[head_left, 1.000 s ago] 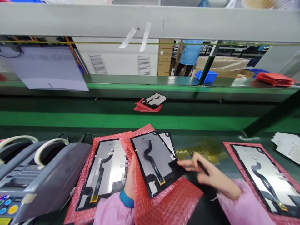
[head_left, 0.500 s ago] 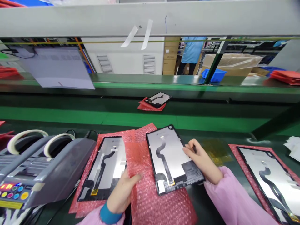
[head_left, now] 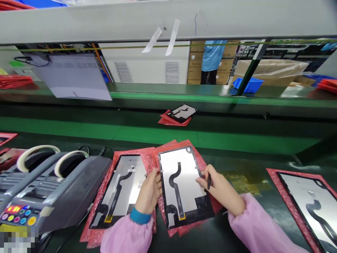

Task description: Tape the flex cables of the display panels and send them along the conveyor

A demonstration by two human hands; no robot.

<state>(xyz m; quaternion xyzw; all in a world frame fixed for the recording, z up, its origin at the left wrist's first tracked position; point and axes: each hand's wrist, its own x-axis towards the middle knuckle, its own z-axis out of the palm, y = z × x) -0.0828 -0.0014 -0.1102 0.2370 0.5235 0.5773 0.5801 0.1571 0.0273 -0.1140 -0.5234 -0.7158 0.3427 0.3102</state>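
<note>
Grip of the right hand (head_left: 214, 181) is clamped on the display panel's (head_left: 191, 188) right edge, along with a slim black tool (head_left: 209, 182); the left hand (head_left: 149, 191) curls at its left edge, firmness unclear. The panel lies uncovered over red bubble wrap (head_left: 198, 157), not yet enclosed.

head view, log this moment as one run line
left hand: at left edge of black-framed grey display panel | right hand: at panel's right edge, holding slim black tool | panel: over red bubble-wrap
</note>
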